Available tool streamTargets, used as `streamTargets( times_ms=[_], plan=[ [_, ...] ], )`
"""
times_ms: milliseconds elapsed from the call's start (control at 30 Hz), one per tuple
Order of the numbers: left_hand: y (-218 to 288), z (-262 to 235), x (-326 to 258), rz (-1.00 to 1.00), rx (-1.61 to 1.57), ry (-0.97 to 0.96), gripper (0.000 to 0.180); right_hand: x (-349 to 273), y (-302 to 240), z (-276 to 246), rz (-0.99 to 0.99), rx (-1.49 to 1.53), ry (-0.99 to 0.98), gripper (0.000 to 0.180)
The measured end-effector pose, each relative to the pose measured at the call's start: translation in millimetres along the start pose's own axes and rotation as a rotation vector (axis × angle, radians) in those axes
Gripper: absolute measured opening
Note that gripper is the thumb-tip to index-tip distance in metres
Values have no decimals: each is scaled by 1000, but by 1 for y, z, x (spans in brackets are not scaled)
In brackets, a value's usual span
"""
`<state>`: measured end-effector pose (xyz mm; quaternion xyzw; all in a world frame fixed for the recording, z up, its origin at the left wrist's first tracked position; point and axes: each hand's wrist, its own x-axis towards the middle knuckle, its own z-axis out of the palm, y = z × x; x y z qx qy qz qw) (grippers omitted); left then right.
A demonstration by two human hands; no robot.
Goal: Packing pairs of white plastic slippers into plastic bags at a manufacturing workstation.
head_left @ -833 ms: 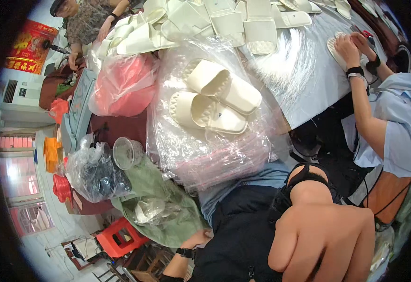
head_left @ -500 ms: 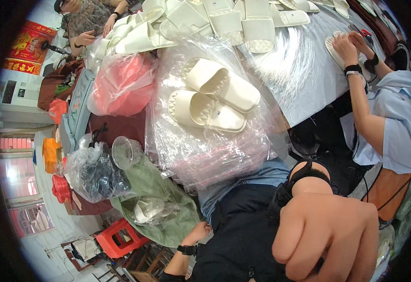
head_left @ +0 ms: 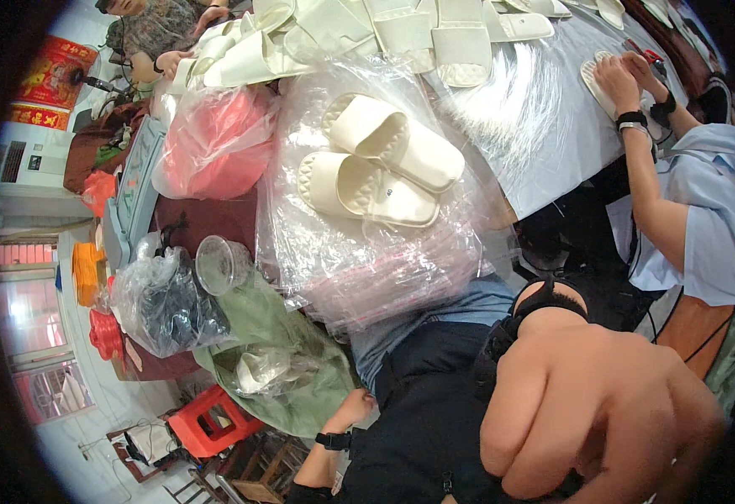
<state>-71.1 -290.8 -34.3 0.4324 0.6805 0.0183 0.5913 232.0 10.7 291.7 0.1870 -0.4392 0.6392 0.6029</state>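
My right hand (head_left: 586, 403) is raised very close to the view at the lower right. Its fingers are bent and spread apart, partly blurred, and I see nothing held; the fingertips are hidden. Low beside my dark clothing rests my left hand (head_left: 353, 410), loosely closed, with no object visible in it. A pair of cream slippers (head_left: 388, 155) lies side by side on a stack of clear plastic bags (head_left: 300, 244) in front of me. Neither hand touches the slippers.
More cream slippers (head_left: 334, 34) are heaped at the far side. A co-worker's hands (head_left: 624, 80) handle a slipper at the right; another person (head_left: 153, 38) is at the far left. Nearby are a red bundle in plastic (head_left: 216, 147), a clear tub (head_left: 222, 265) and a red stool (head_left: 214, 420).
My right hand has spread its fingers and shifted slightly, its outer fingers moving right. My left hand stays low. The far-left person's hands have moved toward the slipper heap.
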Motion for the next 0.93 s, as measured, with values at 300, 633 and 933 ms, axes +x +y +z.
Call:
streamTargets(
  times_ms=[300,633,933],
  plan=[
    [21,-20,0,-10,165,-132,24,-16,2,-6,-19,242,-117,37],
    [212,-112,-46,283,-80,324,25,14,45,-21,-8,93,-332,34],
    [302,-146,17,786,755,1093,33,-58,120,-148,754,-1684,-269,38]
  ],
)
